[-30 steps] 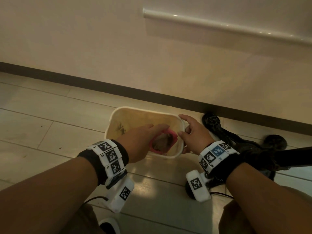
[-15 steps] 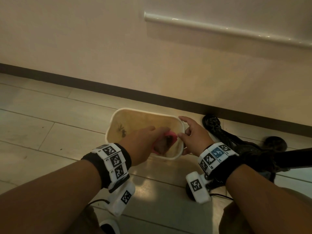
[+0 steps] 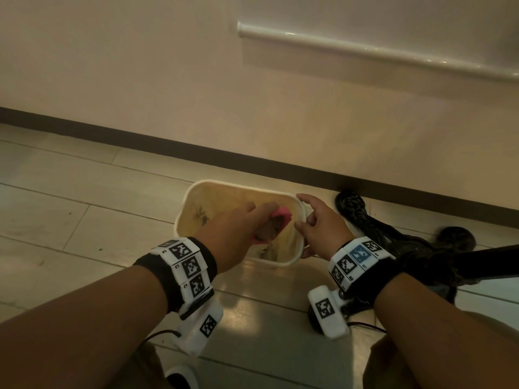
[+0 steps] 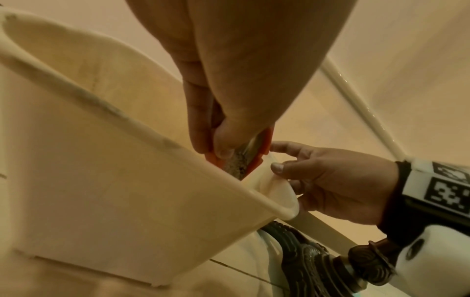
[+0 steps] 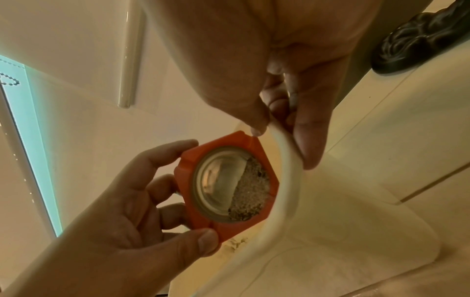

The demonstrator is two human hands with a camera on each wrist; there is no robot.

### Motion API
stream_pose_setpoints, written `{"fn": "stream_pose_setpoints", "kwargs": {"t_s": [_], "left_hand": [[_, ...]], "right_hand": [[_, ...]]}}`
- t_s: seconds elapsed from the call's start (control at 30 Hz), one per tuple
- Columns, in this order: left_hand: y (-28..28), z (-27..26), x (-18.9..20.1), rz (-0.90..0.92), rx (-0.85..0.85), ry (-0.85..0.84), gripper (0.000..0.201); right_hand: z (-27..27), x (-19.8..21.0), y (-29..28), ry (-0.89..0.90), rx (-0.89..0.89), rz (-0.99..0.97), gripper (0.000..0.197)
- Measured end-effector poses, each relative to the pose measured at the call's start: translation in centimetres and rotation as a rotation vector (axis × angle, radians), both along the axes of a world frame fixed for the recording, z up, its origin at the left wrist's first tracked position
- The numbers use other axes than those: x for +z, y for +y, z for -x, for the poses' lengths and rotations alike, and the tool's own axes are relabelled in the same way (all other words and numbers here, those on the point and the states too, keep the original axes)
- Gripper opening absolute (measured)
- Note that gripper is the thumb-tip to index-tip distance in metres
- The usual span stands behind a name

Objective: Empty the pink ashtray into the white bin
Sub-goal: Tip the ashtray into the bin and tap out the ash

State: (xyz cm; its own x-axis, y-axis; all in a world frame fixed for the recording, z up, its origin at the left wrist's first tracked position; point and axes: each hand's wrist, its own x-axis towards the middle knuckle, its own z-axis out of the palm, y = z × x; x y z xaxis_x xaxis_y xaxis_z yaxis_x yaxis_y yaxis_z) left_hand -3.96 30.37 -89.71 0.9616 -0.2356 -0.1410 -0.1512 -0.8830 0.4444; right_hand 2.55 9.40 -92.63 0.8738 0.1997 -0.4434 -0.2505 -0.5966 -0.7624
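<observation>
My left hand (image 3: 238, 228) grips the pink ashtray (image 3: 87, 219) by its rim and holds it tilted steeply over the white bin (image 3: 241, 189). In the right wrist view the ashtray (image 5: 223, 140) shows a metal bowl with grey ash (image 5: 250, 191) piled at its low side, thumb and fingers of the left hand (image 5: 142, 191) around its edge. Ash and debris lie on the bin's floor (image 3: 266, 252). My right hand (image 3: 317, 220) holds the bin's right rim (image 5: 284, 170), thumb inside and fingers outside. In the left wrist view the ashtray (image 4: 265, 140) sits just above the bin's rim (image 4: 264, 198).
The bin stands on pale floor tiles close to a wall with a dark skirting (image 3: 168, 148). A dark ornate metal furniture foot (image 3: 354, 209) stands right of the bin, beside my right wrist. A white rail (image 3: 365, 49) runs along the wall above.
My left hand has tipped the ashtray more steeply over the bin and ash has slid to its low side. My right hand stays on the bin's rim.
</observation>
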Motion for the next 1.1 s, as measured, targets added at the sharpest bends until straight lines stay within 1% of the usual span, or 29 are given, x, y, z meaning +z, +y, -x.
{"fn": "stream_pose_setpoints", "kwargs": {"t_s": [0.2, 0.43, 0.8, 0.97, 1.1], "left_hand": [[-0.3, 0.3, 0.4, -0.019, -0.016, -0.036, 0.072], [-0.4, 0.6, 0.8, -0.043, -0.082, -0.074, 0.08], [-0.7, 0.7, 1.7, -0.082, -0.084, -0.06, 0.083], [-0.9, 1.0, 2.1, -0.154, -0.12, -0.065, 0.09], [-0.9, 1.0, 2.2, -0.173, -0.127, -0.076, 0.092]], "right_hand": [[0.0, 0.1, 0.0, 0.007, 0.003, 0.004, 0.06], [-0.1, 0.5, 0.2, 0.042, -0.005, -0.002, 0.062], [-0.1, 0.5, 0.1, 0.043, -0.002, 0.009, 0.063], [-0.2, 0.4, 0.2, 0.056, -0.007, 0.008, 0.063], [-0.1, 0.5, 0.2, 0.057, -0.011, 0.006, 0.062]]}}
